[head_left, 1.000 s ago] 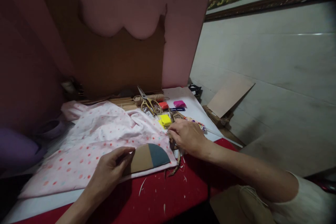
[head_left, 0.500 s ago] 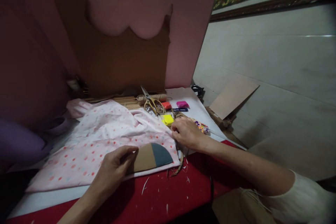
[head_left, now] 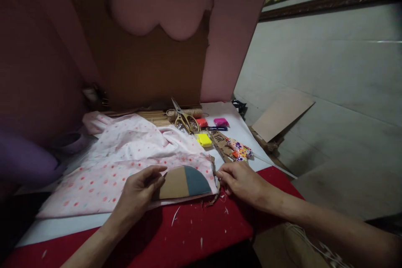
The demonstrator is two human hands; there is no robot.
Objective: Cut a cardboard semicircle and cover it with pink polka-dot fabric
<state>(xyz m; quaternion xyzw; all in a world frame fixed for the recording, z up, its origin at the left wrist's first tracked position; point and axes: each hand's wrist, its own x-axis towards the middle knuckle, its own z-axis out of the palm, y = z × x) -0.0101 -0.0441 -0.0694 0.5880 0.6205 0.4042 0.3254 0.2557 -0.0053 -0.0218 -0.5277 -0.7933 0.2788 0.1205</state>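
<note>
A half-round piece of tan and blue card [head_left: 174, 182] lies on a pale pink dotted cloth [head_left: 94, 176], close to the front edge. My left hand [head_left: 141, 188] pinches the left end of this piece between thumb and fingers. At the cloth's right edge, the thumb and fingers of my right hand [head_left: 240, 180] are closed together on the cloth's border; exactly what lies between the tips is partly hidden. Thin ragged brown strips [head_left: 215, 199] hang beside that border.
Gold-handled scissors [head_left: 185, 121], a twine roll [head_left: 193, 113], a yellow packet [head_left: 204, 139], a magenta packet [head_left: 221, 122] and a blue cutter [head_left: 217, 128] lie behind the cloth. A flower-patterned item [head_left: 240, 149] sits right. Red covering [head_left: 188, 230] shows in front, with white scraps.
My right hand has moved toward me and slightly right along the cloth's edge, uncovering the flower-patterned item and printed cardboard. My left hand keeps its hold. The view has shifted a little.
</note>
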